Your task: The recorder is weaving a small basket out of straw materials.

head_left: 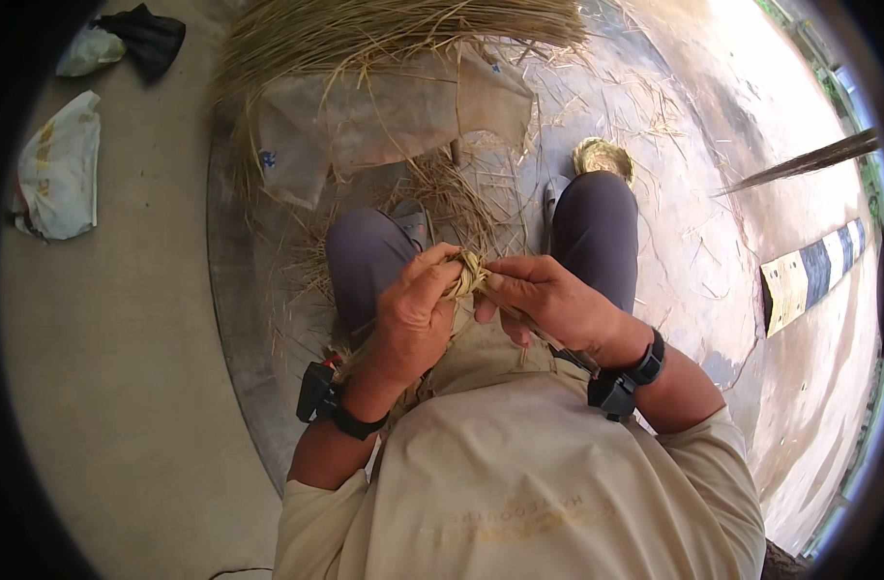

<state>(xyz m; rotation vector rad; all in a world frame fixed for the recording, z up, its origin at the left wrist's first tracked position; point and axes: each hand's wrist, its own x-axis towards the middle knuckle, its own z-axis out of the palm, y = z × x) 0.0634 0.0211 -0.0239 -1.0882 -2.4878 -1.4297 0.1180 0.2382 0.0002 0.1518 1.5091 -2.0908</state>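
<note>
Between my knees I hold a small braided straw piece (467, 275) in both hands, just above my lap. My left hand (415, 314) has its fingers wrapped on the left side of the braid. My right hand (548, 300) pinches the braid's right side with thumb and forefinger, the other fingers curled below, where loose strands hang. Beyond my feet a large bundle of long straw (394, 24) lies on a translucent plastic sheet (384, 116), with scattered straw (442, 198) around it. A round woven straw item (603, 155) sits just past my right knee.
At left on the concrete lie a white sack (60, 164), a dark bag (152, 43) and a pale bag (89, 53). At right are a striped board (814, 275) and a dark bristly bundle (805, 159). A curved edge in the concrete (224, 338) runs along my left.
</note>
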